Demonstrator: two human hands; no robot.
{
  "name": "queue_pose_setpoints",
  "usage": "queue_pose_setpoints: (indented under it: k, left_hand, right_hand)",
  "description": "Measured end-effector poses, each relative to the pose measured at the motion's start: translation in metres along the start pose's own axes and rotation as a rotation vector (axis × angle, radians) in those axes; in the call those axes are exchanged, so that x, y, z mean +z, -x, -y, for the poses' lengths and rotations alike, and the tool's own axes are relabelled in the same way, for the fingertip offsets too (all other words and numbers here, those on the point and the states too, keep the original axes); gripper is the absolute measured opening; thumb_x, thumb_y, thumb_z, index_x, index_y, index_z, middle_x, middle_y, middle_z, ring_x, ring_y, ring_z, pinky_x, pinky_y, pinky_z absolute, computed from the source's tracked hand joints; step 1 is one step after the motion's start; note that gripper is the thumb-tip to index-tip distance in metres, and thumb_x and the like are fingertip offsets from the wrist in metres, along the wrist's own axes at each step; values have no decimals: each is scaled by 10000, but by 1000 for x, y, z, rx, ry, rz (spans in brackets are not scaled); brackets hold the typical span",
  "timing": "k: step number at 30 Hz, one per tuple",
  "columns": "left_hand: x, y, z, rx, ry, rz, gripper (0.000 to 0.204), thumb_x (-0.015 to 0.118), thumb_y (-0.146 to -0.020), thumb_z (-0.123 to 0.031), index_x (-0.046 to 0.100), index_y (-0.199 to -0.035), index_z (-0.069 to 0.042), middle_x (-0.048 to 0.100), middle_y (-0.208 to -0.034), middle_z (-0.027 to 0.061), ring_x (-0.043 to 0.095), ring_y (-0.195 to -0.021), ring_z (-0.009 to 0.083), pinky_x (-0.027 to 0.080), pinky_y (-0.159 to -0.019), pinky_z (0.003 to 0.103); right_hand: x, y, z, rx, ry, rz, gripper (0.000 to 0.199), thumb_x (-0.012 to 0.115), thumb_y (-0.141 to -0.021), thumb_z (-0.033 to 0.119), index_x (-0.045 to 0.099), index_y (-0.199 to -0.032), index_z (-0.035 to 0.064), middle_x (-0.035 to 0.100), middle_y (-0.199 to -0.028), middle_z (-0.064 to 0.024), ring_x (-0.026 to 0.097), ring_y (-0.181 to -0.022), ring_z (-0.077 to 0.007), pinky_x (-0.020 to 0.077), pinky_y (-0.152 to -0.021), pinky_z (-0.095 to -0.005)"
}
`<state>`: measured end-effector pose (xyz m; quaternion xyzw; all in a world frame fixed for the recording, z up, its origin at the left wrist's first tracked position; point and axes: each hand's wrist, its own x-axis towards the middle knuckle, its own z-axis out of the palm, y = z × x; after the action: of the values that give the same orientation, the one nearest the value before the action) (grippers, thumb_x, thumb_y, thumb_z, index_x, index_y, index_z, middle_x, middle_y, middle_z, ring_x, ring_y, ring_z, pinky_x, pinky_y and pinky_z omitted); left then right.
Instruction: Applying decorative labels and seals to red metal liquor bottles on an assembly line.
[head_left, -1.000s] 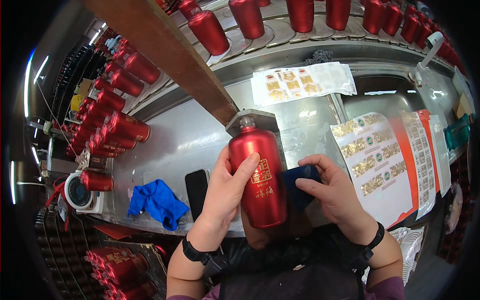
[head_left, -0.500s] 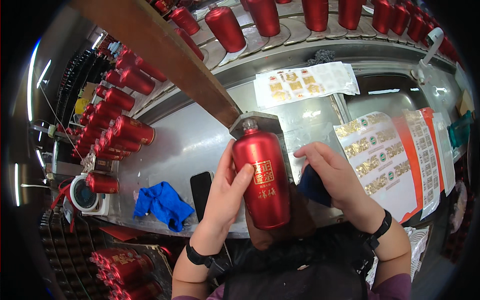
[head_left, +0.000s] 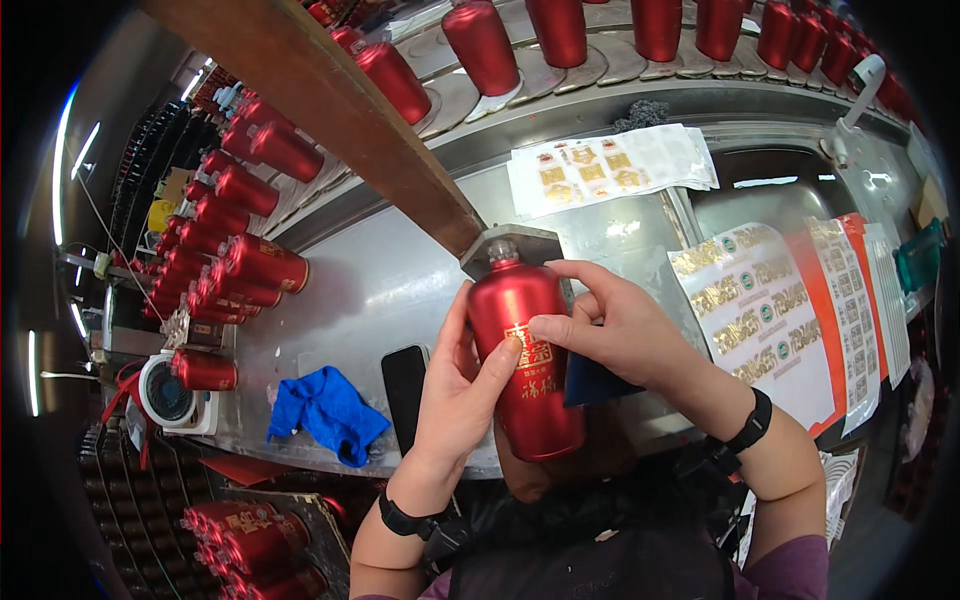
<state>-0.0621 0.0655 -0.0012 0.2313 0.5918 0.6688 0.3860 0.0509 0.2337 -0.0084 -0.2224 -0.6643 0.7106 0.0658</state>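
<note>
Both hands [head_left: 540,360] around upright red bottle [head_left: 525,365], fingertips on label.

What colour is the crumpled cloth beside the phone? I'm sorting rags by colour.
Bright blue. The cloth lies left of the dark phone, shown in the head view.

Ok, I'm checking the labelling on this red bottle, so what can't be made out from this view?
- Red bottle: its base, hidden behind the person's dark clothing, and its back face.
- Gold label: partly covered by the left hand and right hand.
- Dark blue cloth: mostly under the right hand.
- Black phone: lower end behind the left hand.
</note>
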Motion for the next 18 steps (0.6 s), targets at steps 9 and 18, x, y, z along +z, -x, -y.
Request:
queue_pose_setpoints:
  k: [9, 18]
  left_hand:
    - [0, -2, 3, -21, 6, -59, 684, 622, -985, -92, 244, -1541, 33, 472, -1455, 150, 472, -1333, 202, 390, -1111, 344]
    - [7, -2, 0, 0, 69, -63, 614, 592, -1009, -116, 287, -1522, 31, 520, -1403, 145, 538, -1252, 181, 446, -1060, 331]
  right_hand:
    - [0, 1, -5, 6, -78, 6, 774, 810, -831, 371, 484, -1378, -68, 576, -629, 23, 509, -584, -33, 408, -542, -214]
    - [0, -1, -9, 16, -137, 12, 776, 812, -831, 376, 478, -1375, -64, 581, -638, 20, 517, -588, -32, 413, -543, -211]
